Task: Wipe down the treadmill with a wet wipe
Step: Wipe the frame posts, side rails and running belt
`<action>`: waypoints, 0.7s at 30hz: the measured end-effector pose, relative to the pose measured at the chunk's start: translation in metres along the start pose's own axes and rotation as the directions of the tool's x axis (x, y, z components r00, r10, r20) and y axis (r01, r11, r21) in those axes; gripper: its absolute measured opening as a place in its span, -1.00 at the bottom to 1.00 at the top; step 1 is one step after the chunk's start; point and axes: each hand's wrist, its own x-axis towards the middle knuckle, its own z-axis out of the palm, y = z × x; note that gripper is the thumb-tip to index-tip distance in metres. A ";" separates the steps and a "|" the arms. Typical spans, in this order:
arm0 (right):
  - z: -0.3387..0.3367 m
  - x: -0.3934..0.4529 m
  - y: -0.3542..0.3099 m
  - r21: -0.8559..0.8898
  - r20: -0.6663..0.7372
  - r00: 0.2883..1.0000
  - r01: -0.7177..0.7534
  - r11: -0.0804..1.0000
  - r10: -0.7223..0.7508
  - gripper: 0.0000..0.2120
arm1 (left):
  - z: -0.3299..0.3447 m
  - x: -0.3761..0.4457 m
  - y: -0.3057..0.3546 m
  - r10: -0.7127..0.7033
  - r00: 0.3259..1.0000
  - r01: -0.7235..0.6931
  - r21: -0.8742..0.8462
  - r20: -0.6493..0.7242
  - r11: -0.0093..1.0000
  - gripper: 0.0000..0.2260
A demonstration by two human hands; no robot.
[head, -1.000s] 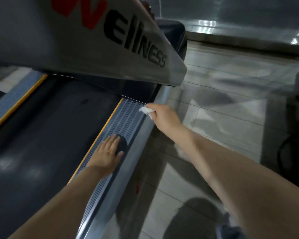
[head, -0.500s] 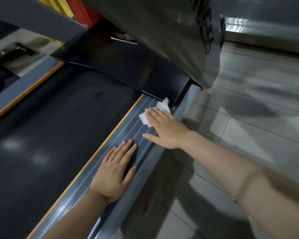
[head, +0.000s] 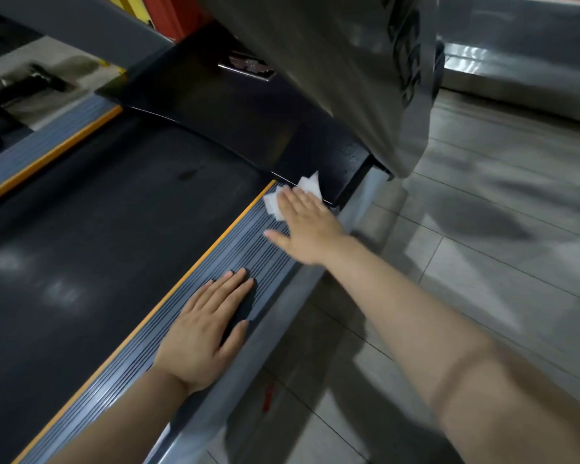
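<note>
The right hand (head: 307, 226) lay flat, fingers straight and together, pressing the wet wipe (head: 293, 195) onto the far end of the ribbed side rail (head: 215, 283) of the treadmill, right where the rail met the black motor cover (head: 235, 118). A flat palm suited the job, spreading pressure over the cloth so it could be dragged along the grooves rather than bunched up. The wipe's white corners stuck out beyond the fingertips toward the cover; the part under the hand was hidden, so how it was folded could not be told. The left hand (head: 205, 333) rested nearer on the same rail, fingers straight and slightly spread, holding nothing, probably as a prop while the person leaned forward. The dark belt (head: 91, 229) lay to the left past the rail's orange edge strip (head: 195, 269), and a grey upright (head: 345, 68) slanted overhead, its lettering cut off and too skewed to read. A small metal badge (head: 246, 67) on the cover was blurred. Something red on the tiled floor (head: 482, 246) beside the frame was perhaps a scrap or a mark. Most of the rail looked not yet wiped.
</note>
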 end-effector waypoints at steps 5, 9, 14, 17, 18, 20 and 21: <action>0.013 -0.017 -0.030 -0.065 -0.073 0.992 0.094 0.993 -0.099 -0.23 | 0.002 -0.003 0.000 -0.034 0.989 0.017 -0.110 -0.146 0.994 -0.53; 0.013 -0.028 -0.035 -0.084 -0.023 0.941 0.335 0.938 -0.338 -0.27 | 0.003 -0.006 0.000 -0.182 0.909 0.144 -0.126 -0.375 0.981 -0.70; -0.008 0.016 0.005 -0.119 -0.008 1.000 0.025 0.993 -0.027 -0.24 | 0.007 -0.020 -0.001 -0.452 0.773 0.345 -0.303 -0.446 0.888 -0.81; 0.022 -0.002 -0.075 -0.056 -0.027 0.976 0.215 0.975 -0.217 -0.18 | 0.002 -0.053 -0.001 -0.591 0.690 0.443 -0.403 -0.417 0.801 -0.76; 0.030 -0.013 -0.098 -0.063 0.004 0.940 0.340 0.938 -0.340 -0.17 | 0.001 -0.069 -0.003 -0.616 0.680 0.471 -0.407 -0.398 0.783 -0.74; 0.033 -0.017 -0.106 -0.088 0.064 0.884 0.467 0.880 -0.463 -0.17 | 0.000 -0.108 -0.010 -0.659 0.661 0.544 -0.376 -0.358 0.750 -0.70; 0.028 -0.013 -0.095 -0.091 0.028 0.904 0.427 0.900 -0.426 -0.17 | 0.001 -0.129 -0.015 -0.675 0.657 0.580 -0.348 -0.335 0.737 -0.68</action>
